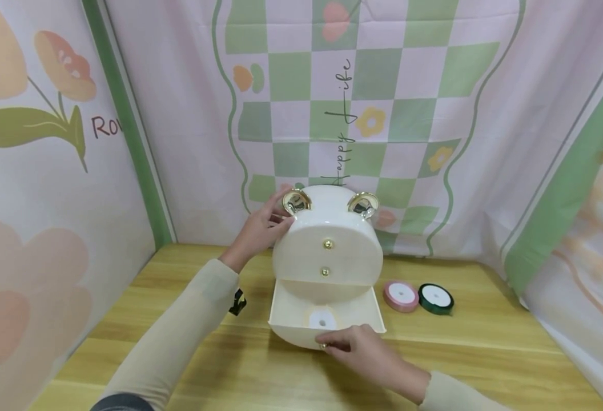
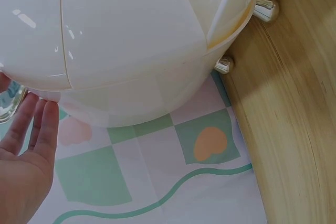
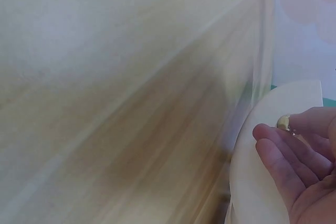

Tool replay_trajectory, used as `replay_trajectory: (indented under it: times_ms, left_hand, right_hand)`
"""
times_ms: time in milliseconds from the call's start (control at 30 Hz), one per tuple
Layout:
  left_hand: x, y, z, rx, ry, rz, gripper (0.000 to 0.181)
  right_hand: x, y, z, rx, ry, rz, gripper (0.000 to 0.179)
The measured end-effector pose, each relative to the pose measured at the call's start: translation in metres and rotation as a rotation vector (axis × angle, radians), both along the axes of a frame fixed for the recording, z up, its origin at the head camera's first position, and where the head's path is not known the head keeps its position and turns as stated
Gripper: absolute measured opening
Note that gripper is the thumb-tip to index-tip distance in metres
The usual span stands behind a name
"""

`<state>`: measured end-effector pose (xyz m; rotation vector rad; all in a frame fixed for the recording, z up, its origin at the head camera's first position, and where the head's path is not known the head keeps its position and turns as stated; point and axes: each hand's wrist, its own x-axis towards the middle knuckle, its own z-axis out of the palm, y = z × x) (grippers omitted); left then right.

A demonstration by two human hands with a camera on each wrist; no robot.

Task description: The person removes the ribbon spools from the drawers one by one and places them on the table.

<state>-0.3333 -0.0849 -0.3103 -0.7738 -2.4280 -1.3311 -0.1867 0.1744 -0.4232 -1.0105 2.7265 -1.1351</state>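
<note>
A glossy white drawer box (image 1: 327,251) with gold-rimmed ears stands on the table, its lowest drawer (image 1: 276,311) pulled out. Inside that drawer lies a spool with a white label (image 1: 322,317). My right hand (image 1: 365,351) pinches the drawer's small gold knob (image 3: 283,123) between thumb and fingers. Up at the box's left side, my left hand (image 1: 265,228) touches the body beside the left ear (image 1: 297,201). Its fingers (image 2: 46,129) extend fairly straight against the edge in the left wrist view, and the thumb is mostly cut off there.
Right of the box lie a pink ribbon spool (image 1: 401,297) and a dark green ribbon spool (image 1: 436,299). A small black and yellow item (image 1: 237,302) is partly hidden by my left sleeve. Behind the wooden table (image 1: 486,331) hangs a checked curtain (image 1: 332,114).
</note>
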Motion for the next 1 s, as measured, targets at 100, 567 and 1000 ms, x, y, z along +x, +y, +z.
replay_trajectory:
  times_ms: [100, 567, 1000]
  left_hand:
    - [0.0, 0.0, 0.0, -0.004, 0.004, 0.0, 0.069]
    - [0.002, 0.0, 0.001, -0.008, -0.007, 0.001, 0.069]
    - [0.001, -0.001, 0.001, -0.014, -0.011, -0.003, 0.069]
  right_hand:
    - [0.004, 0.0, 0.001, -0.006, -0.005, 0.007, 0.02]
    - [0.017, -0.001, -0.001, -0.025, -0.006, 0.044, 0.019]
    - [0.022, 0.0, -0.008, -0.003, 0.004, 0.058, 0.02]
